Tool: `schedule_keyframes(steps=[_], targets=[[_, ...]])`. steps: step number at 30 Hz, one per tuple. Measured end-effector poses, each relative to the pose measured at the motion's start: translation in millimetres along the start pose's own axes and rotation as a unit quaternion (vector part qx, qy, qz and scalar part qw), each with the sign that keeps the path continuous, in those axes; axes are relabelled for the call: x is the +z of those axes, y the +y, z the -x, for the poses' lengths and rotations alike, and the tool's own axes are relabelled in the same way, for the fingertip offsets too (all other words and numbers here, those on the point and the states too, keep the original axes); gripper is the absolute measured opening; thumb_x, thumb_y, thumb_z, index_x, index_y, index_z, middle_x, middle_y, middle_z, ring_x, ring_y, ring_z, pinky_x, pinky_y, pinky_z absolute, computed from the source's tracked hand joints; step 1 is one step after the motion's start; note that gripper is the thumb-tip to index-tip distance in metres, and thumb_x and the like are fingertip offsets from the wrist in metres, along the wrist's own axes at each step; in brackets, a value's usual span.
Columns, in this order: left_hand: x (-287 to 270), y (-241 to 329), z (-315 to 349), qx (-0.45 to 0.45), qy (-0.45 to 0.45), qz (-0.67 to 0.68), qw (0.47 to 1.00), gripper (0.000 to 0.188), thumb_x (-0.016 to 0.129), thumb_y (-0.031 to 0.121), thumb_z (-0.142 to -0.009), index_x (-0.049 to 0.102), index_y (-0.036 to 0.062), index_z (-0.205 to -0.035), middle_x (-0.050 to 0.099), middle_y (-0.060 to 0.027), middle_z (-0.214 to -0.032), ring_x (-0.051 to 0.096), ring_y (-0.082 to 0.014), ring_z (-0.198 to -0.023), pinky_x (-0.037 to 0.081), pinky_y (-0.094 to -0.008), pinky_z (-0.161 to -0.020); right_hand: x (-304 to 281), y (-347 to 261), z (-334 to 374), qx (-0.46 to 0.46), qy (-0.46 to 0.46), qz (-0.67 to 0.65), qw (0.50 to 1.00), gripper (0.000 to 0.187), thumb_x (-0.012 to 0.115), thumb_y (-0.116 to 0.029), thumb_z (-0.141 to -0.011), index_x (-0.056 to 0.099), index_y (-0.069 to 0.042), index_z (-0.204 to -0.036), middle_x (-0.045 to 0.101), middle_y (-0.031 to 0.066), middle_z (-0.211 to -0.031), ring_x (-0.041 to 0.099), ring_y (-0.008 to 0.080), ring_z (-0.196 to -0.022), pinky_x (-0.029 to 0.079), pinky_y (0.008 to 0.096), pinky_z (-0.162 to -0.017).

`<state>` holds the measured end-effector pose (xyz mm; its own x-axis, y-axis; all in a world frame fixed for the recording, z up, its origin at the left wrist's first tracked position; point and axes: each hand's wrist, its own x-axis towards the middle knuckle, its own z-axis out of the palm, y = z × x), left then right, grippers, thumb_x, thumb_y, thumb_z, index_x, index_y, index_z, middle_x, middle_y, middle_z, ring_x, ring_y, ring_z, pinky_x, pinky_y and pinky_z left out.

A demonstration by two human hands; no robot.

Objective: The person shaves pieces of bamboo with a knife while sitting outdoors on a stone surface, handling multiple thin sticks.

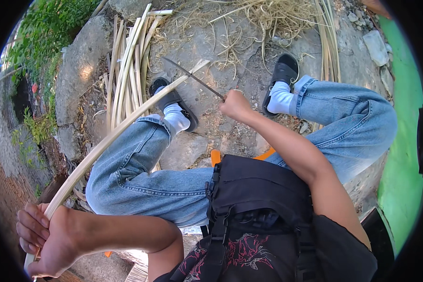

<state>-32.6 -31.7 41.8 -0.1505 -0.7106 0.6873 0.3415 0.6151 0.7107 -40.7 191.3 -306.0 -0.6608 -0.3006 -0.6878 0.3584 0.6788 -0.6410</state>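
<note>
At the lower left, my left hand [56, 239] is closed around one end of a long pale strip of split wood, perhaps bamboo [110, 136]. The strip slants up over my left knee and foot toward the middle of the ground. My right hand [236, 106], in a fist, grips a knife [204, 85] with a long, thin dark blade; its handle is hidden in the fingers. The blade crosses the strip close to its far end. Whether the edge has cut into the strip, I cannot tell.
Beyond my left foot lies a heap of pale strips [129, 66]. Curly shavings [286, 19] are scattered at the top, beside more strips [330, 42] on the right. Rocks [84, 70] and plants border the left; a green wall [406, 141] stands at right. A black bag [263, 181] covers my lap.
</note>
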Motion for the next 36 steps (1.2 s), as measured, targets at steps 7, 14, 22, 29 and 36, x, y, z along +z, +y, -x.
schedule_keyframes(steps=[7,14,22,29,36], targets=[[-14.7,-2.8,-13.8,-0.015,-0.043,-0.013,0.999,0.056,0.039,0.059,-0.087,0.025,0.0158,-0.055,0.019,0.0017,-0.05,0.015,-0.0106,-0.044,0.013,-0.0258,-0.043,12.7,-44.3,26.8,-0.156,0.037,-0.02,0.987,0.025,0.061,-0.019,-0.072,0.062,0.005,-0.07,0.06,0.0224,-0.06,0.062,0.0354,-0.059,0.049,0.0409,-0.06],[-6.1,-4.4,-2.5,0.006,0.007,-0.016,1.0,0.049,0.04,0.048,-0.088,0.026,0.0154,-0.055,0.02,0.0023,-0.05,0.016,-0.01,-0.044,0.013,-0.0246,-0.042,19.9,-15.5,13.3,-0.031,0.052,0.002,0.998,0.025,0.062,-0.017,-0.071,0.061,0.007,-0.066,0.058,0.0236,-0.058,0.061,0.0339,-0.056,0.047,0.0418,-0.058],[-6.8,-8.7,-10.5,-0.002,0.017,-0.034,0.999,0.058,0.039,0.06,-0.088,0.024,0.0147,-0.056,0.02,0.0006,-0.05,0.018,-0.0119,-0.045,0.014,-0.0262,-0.044,8.6,22.5,-4.5,0.019,0.028,0.003,0.999,0.026,0.062,-0.018,-0.071,0.059,0.007,-0.064,0.057,0.0231,-0.057,0.059,0.0346,-0.053,0.046,0.0413,-0.055],[-5.7,-16.8,-14.1,0.001,0.047,-0.034,0.998,0.051,0.035,0.05,-0.091,0.028,0.015,-0.055,0.021,0.0011,-0.051,0.02,-0.0114,-0.046,0.016,-0.0254,-0.044,3.0,-29.2,26.5,-0.102,0.017,-0.01,0.995,0.023,0.06,-0.016,-0.069,0.063,0.006,-0.071,0.062,0.0248,-0.066,0.063,0.0378,-0.065,0.05,0.0439,-0.065],[1.6,-17.6,-10.5,0.006,0.061,-0.07,0.996,0.048,0.034,0.046,-0.091,0.022,0.0159,-0.056,0.02,0.0012,-0.051,0.02,-0.0121,-0.046,0.017,-0.0262,-0.045,-7.3,17.1,-7.2,0.019,0.035,0.082,0.996,0.023,0.061,-0.017,-0.069,0.063,0.006,-0.073,0.061,0.0256,-0.067,0.063,0.0387,-0.066,0.05,0.044,-0.066]])
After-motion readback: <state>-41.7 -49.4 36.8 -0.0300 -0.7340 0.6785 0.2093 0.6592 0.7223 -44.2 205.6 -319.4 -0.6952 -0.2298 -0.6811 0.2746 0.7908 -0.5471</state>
